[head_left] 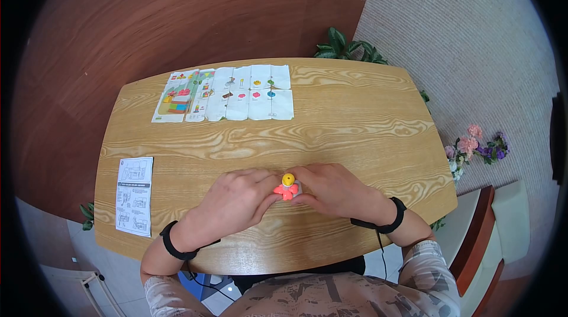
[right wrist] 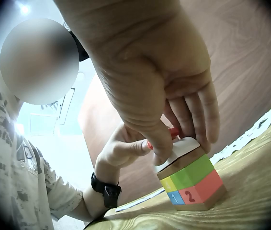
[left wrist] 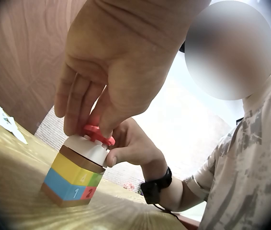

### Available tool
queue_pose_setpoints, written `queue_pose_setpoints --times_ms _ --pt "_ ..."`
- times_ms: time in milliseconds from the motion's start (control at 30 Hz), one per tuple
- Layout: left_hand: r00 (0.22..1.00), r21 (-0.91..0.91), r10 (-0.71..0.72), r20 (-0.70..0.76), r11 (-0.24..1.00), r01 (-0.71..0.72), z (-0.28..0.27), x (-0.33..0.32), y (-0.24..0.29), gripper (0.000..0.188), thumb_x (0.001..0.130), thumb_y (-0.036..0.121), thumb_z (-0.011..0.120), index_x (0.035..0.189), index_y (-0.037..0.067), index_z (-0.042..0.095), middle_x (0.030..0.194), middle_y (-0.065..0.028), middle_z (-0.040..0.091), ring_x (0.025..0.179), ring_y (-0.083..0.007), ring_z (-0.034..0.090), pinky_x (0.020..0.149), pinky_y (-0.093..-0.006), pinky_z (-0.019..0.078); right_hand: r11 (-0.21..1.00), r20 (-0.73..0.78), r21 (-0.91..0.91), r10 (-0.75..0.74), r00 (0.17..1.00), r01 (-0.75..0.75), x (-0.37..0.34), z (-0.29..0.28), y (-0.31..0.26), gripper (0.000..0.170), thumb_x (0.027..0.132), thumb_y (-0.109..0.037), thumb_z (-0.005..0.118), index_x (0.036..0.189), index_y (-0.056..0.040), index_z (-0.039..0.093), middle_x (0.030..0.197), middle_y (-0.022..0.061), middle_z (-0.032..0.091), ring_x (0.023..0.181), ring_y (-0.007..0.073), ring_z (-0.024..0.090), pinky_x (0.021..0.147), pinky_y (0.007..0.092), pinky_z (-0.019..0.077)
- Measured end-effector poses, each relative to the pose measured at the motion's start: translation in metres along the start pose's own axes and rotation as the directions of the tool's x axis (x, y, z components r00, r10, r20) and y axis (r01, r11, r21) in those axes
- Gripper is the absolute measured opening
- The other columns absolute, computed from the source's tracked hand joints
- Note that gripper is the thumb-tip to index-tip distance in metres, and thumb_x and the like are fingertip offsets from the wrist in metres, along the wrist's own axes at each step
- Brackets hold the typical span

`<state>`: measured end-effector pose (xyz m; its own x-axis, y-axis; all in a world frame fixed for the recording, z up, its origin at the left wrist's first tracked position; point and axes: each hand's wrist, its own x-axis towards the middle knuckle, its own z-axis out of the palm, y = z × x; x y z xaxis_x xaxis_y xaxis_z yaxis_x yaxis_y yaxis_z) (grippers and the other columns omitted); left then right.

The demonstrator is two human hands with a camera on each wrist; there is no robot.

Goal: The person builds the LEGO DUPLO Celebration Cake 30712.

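A stack of toy bricks (left wrist: 73, 179) stands on the table near its front edge, brown at the base. Numbered blue, red, yellow and green bricks rise above that, then a brown layer and a white rounded top (left wrist: 85, 148). A red flower piece (head_left: 287, 193) sits over the white top, and a yellow round piece (head_left: 288, 179) shows beside it in the head view. My left hand (head_left: 234, 198) pinches the red flower between thumb and fingers. From the other side, my right hand (head_left: 331, 188) grips the white top, thumb on the near side and fingers behind.
A colourful unfolded instruction sheet (head_left: 242, 110) lies at the back left of the table (head_left: 355, 139). Closer on the left is a black-and-white printed leaflet (head_left: 134, 198). Flowers (head_left: 473, 145) and a chair (head_left: 509, 222) stand off the right edge.
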<state>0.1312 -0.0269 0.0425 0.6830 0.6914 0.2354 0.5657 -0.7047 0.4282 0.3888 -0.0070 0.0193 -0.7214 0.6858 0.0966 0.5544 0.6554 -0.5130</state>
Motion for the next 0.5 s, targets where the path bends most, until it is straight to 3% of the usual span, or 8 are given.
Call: queue_pose_setpoints --times_ms 233,333,500 --pt "1.0 -0.001 -0.003 -0.003 1.0 0.003 -0.0006 0.0001 0.0007 0.023 0.095 0.013 0.075 0.113 0.001 0.068 0.1 -0.0158 0.072 0.091 -0.0379 0.072 0.077 -0.047 0.0581 1.0 0.006 -0.023 0.009 1.0 -0.009 -0.0005 0.0013 -0.0001 0.048 0.096 -0.03 0.079 0.133 -0.0045 0.06 0.107 0.0193 0.075 0.097 0.0425 0.072 0.08 0.0499 0.0581" --pt "1.0 -0.005 0.0 -0.014 1.0 0.0 0.0008 -0.0001 0.0002 0.021 0.095 0.014 0.074 0.111 0.001 0.067 0.096 -0.0167 0.071 0.089 -0.0388 0.072 0.076 -0.0478 0.0575 0.998 -0.015 -0.031 -0.05 0.999 0.049 -0.0016 0.0055 0.0023 0.043 0.101 -0.029 0.071 0.13 -0.0016 0.056 0.097 0.0215 0.072 0.092 0.0431 0.071 0.078 0.0536 0.0552" --pt "1.0 -0.009 0.0 -0.029 1.0 -0.001 0.003 -0.0001 0.0003 0.019 0.096 0.014 0.074 0.107 0.001 0.064 0.092 -0.0179 0.07 0.087 -0.0401 0.071 0.074 -0.0489 0.0566 0.998 -0.003 -0.044 -0.039 0.999 0.039 -0.0022 0.0078 0.0016 0.042 0.102 -0.028 0.07 0.129 -0.0004 0.056 0.096 0.0218 0.072 0.092 0.0434 0.071 0.078 0.0532 0.0558"
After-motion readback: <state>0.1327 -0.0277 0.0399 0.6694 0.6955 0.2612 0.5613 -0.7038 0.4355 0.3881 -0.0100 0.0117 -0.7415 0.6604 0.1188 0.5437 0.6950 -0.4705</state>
